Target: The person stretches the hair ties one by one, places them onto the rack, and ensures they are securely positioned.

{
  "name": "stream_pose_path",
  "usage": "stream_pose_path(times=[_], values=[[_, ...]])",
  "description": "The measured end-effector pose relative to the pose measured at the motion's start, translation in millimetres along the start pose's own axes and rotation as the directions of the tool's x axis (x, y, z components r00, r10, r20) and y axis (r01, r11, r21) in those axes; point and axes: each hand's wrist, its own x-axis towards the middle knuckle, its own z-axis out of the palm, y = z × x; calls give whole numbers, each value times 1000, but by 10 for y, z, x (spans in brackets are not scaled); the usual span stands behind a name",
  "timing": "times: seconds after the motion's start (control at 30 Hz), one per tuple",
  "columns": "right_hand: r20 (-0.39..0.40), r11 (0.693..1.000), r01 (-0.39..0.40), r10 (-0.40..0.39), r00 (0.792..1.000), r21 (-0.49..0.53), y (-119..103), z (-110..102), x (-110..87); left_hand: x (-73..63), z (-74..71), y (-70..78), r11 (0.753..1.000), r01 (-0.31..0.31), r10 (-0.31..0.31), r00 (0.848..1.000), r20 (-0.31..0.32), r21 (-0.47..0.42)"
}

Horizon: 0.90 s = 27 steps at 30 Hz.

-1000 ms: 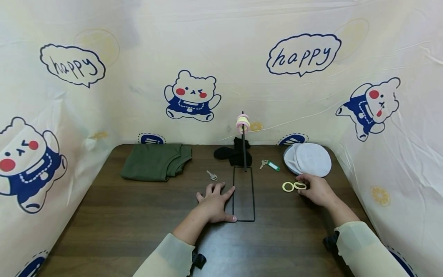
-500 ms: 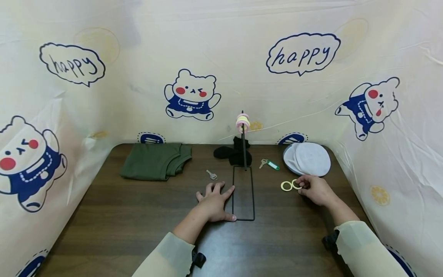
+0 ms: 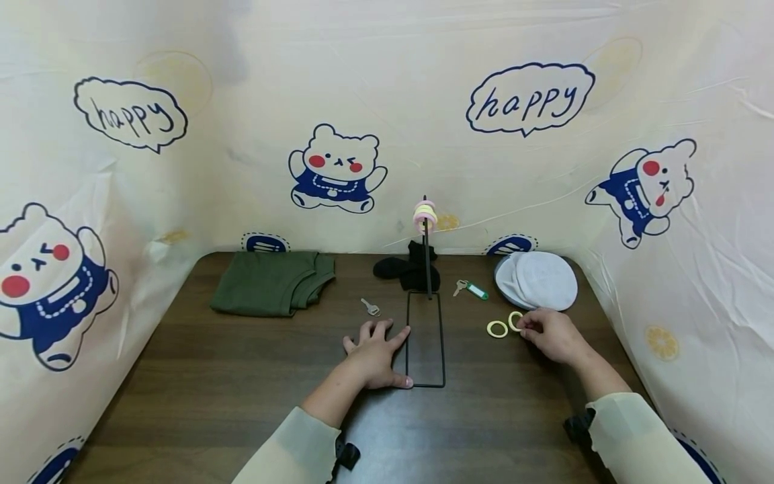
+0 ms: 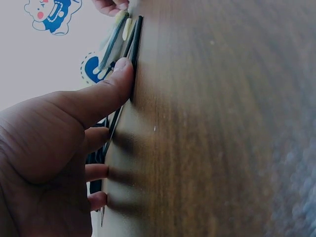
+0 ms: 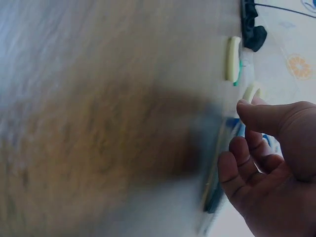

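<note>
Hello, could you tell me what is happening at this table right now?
A person sits at a dark wooden table. Their left hand lies flat, thumb against the base of a black wire stand whose post carries pink and yellow rings. Their right hand pinches one yellow ring, tilted up off the table; a second ring lies flat beside it. Nearby are two keys, a folded green cloth and white pads.

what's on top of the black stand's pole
Pink and yellow rings sit stacked near the top of the pole. How many is unclear. Black socks lie behind its foot.
</note>
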Motion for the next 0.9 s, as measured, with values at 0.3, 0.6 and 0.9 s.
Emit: stream_pose_path(times=[0.3,0.6,0.9], values=[[-172,987,158,-151,973,28,-409,-126,-77,-13,10,-3,1000,-1,1,1000,-10,5],[-333,930,364,-331,883,42,-953,-265,-134,7,32,-2,1000,-4,4,1000,-2,3],[-417,821,569,-499,760,54,-1547,-510,-186,-4,17,-7,1000,-6,6,1000,-4,-3]])
